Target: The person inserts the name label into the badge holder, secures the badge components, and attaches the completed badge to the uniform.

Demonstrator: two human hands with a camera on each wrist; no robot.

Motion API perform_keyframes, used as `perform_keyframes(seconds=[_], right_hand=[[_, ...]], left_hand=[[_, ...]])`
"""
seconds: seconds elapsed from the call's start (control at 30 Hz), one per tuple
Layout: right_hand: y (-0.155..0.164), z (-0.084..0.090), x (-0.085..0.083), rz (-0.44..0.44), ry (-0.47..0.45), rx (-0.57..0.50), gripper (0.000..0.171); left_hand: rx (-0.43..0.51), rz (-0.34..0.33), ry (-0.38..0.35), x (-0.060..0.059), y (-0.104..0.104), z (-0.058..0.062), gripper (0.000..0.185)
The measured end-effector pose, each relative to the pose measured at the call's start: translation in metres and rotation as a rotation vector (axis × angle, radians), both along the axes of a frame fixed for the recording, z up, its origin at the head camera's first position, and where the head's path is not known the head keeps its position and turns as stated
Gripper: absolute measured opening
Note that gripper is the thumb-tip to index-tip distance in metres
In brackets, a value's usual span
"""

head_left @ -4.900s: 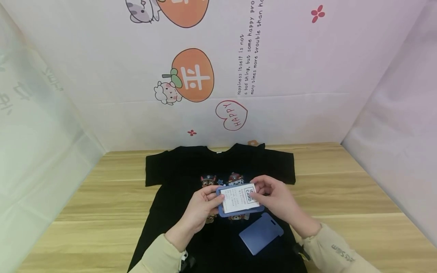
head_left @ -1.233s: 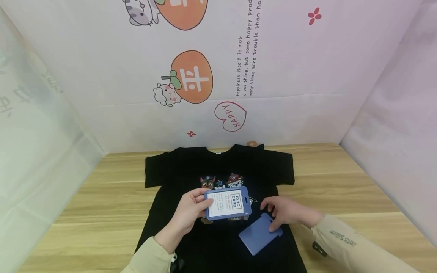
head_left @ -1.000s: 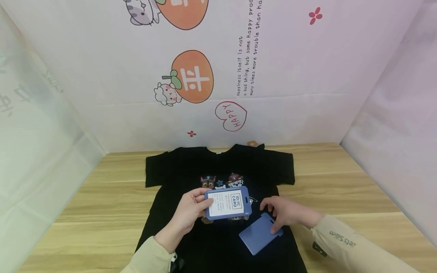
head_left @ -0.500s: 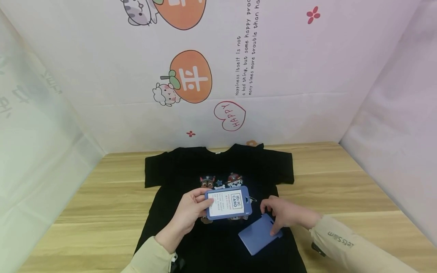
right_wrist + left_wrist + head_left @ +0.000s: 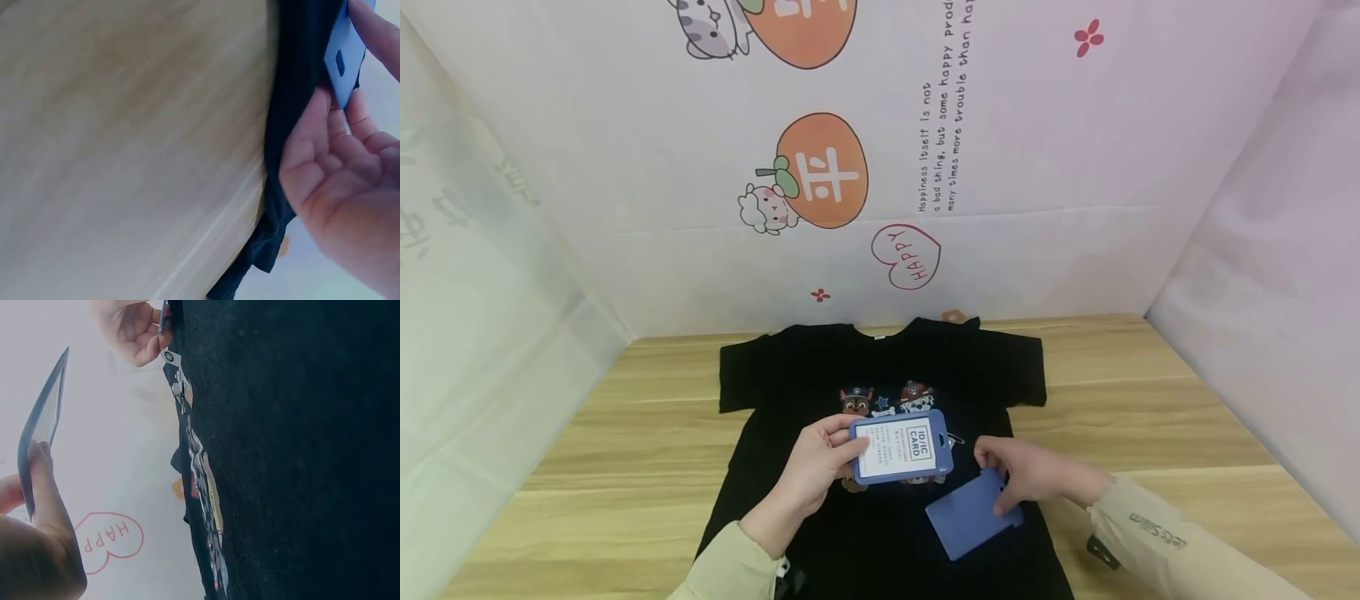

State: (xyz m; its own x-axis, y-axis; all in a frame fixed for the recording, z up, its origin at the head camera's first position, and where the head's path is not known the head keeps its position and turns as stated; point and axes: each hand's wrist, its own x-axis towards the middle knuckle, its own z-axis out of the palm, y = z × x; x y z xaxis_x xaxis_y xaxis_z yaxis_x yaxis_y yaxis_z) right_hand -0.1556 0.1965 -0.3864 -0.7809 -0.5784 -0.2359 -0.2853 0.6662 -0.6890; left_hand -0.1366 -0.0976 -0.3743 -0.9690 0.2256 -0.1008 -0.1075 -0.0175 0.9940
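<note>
The left hand (image 5: 811, 475) grips the blue ID card holder (image 5: 901, 447) above the black T-shirt (image 5: 880, 375); the right hand (image 5: 1037, 475) pinches the loose blue cover (image 5: 970, 521).

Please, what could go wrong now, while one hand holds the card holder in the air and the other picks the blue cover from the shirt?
1. The left hand holds the card holder by one end only; it might tilt or slip.
2. The right hand lifts the blue cover by one edge off the black T-shirt; fingers could pinch the soft cloth and wrinkle it.
3. The cover may slide instead of lifting.
</note>
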Motion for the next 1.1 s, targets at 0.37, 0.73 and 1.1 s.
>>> perform_keyframes(seconds=[0.37,0.73,1.1], right_hand=[[0.015,-0.007,-0.005,0.014,-0.185,-0.252,0.04],[0.026,-0.007,-0.008,-0.076,-0.338,-0.42,0.04],[0.039,-0.007,-0.008,-0.109,-0.323,-0.556,0.037]], left_hand=[[0.01,0.009,-0.006,0.0,0.0,-0.001,0.036],[0.014,0.022,0.003,-0.001,0.001,-0.002,0.035],[0.016,0.023,-0.003,-0.002,0.001,0.0,0.036]])
